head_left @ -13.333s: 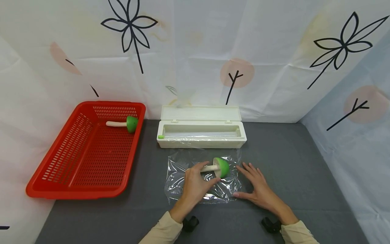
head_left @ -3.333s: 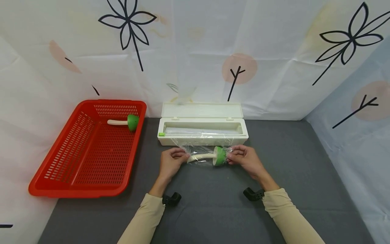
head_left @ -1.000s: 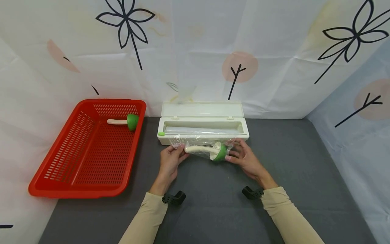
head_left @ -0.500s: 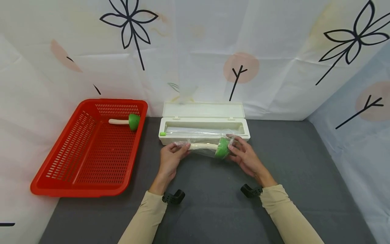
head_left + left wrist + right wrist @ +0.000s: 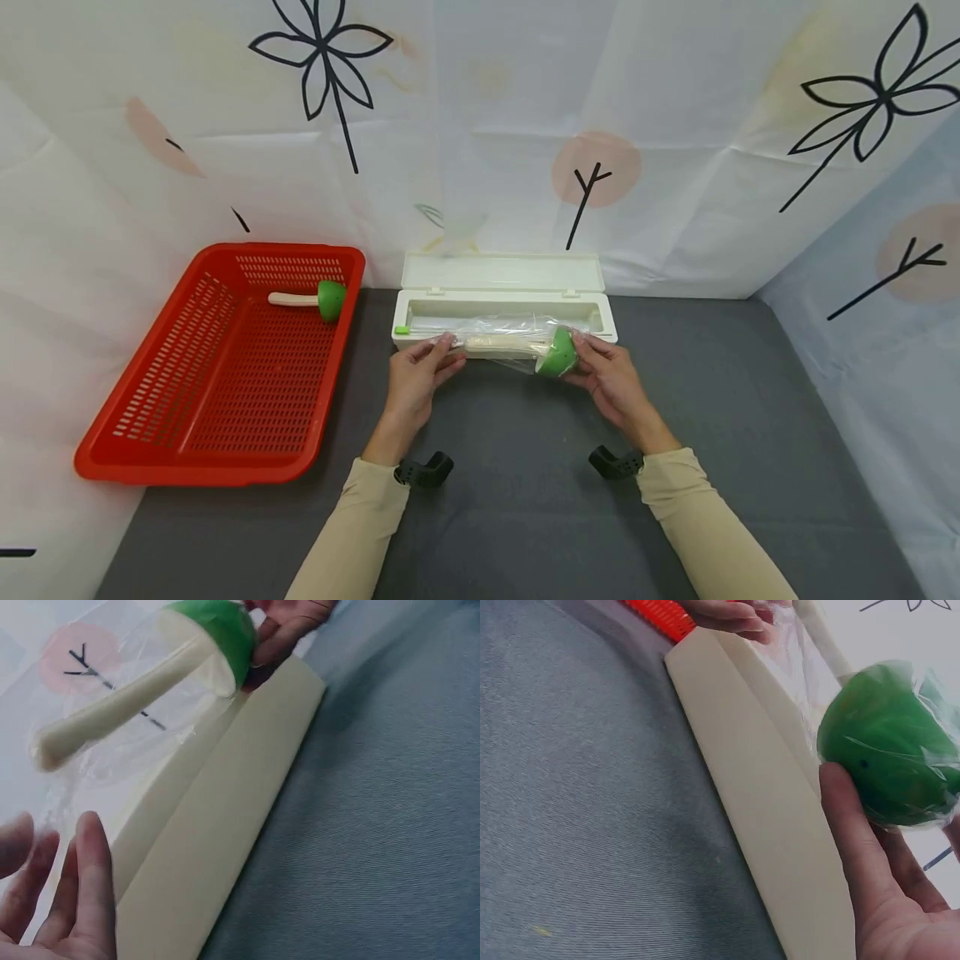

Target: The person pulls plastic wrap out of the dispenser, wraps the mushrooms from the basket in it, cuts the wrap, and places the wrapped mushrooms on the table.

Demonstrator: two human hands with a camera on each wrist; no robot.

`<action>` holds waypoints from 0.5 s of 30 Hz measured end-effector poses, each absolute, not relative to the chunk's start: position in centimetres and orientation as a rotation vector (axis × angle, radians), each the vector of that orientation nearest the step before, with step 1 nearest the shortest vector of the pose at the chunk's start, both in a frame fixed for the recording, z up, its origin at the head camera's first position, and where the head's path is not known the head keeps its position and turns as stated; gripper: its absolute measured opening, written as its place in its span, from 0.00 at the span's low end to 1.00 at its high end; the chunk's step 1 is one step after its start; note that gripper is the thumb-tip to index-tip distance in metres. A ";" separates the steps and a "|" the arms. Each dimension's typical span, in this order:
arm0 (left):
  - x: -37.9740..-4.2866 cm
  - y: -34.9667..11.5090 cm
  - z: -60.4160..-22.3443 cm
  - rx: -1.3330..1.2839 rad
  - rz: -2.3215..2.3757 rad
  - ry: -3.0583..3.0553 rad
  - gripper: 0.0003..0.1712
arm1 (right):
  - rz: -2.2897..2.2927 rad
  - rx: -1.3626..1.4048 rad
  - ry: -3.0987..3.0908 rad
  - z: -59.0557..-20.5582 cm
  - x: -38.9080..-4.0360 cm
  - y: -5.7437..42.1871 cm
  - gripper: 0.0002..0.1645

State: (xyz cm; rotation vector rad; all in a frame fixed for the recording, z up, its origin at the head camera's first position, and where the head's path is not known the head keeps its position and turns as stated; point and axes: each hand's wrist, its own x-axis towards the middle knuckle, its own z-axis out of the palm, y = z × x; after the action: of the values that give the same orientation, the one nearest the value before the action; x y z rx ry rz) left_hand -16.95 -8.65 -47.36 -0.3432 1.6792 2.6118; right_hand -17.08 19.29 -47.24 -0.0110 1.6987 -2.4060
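Note:
A mushroom-shaped piece with a green cap (image 5: 557, 354) and pale stem is wrapped in clear plastic wrap (image 5: 112, 769). It is held lengthwise in front of and partly over the white wrap box (image 5: 504, 302). At the stem end, my left hand (image 5: 412, 387) pinches the gathered wrap between thumb and fingers. My right hand (image 5: 617, 390) grips the cap end; in the right wrist view its fingers curl around the film-covered cap. Inside the box, a roll (image 5: 438, 325) of wrap shows behind the piece.
A red perforated basket (image 5: 198, 475) stands on the left, with another green-capped mushroom (image 5: 330, 301) in it. The box's lid (image 5: 502, 272) is raised against the printed backdrop (image 5: 480, 150). Grey cloth (image 5: 517, 517) covers the table.
The mushroom, earlier lying on a flat sheet of wrap, is now wrapped in it and lifted. Over the last second both hands have brought it up and away, nearer the box.

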 end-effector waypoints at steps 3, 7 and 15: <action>-17.4 -9.0 -46.9 -0.351 2.645 1.647 0.09 | -2.424 -0.010 1.691 -46.9 -17.2 19.3 0.15; -18.2 -9.3 -46.2 -0.325 2.698 1.656 0.10 | -2.407 -0.020 1.730 -46.1 -17.7 19.3 0.19; -19.2 -9.1 -45.0 -0.319 2.728 1.612 0.12 | -2.374 -0.002 1.823 -44.6 -18.8 19.2 0.24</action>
State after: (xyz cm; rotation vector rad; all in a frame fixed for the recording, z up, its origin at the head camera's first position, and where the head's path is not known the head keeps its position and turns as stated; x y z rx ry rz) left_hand -19.24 -9.13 -44.99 -0.3187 1.6116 2.7283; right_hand -18.81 19.23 -44.58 -0.0020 1.8228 -2.3740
